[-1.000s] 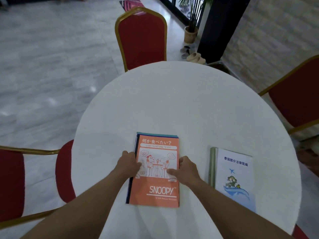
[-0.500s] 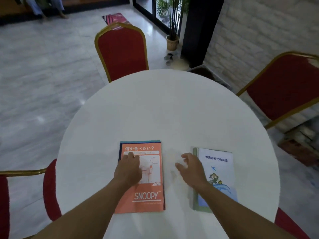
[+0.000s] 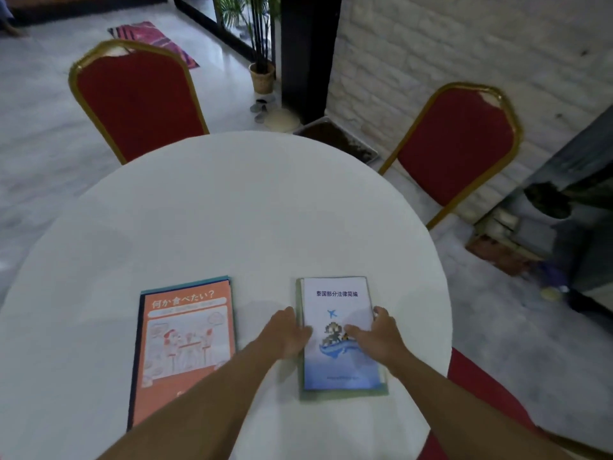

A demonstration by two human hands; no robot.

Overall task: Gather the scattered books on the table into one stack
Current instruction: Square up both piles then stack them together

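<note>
A white-and-blue book [image 3: 341, 300] with an aeroplane drawing lies on a thin green book, at the near right of the round white table [image 3: 232, 207]. My left hand [image 3: 287, 333] presses against that pile's left edge. My right hand [image 3: 378, 336] rests on its cover and right edge, fingers spread. To the left an orange Snoopy book [image 3: 185, 336] tops a small stack with dark blue and teal edges showing. My left forearm crosses that stack's near right corner.
Two red chairs with gold frames stand behind the table, one at the far left [image 3: 136, 101], one at the far right [image 3: 457, 144]. A red seat [image 3: 477, 393] shows at the near right edge. A white brick wall and a potted plant [image 3: 262, 71] lie beyond.
Both hands left the orange Snoopy stack and moved right to the white-and-blue book. The camera view swung to the right.
</note>
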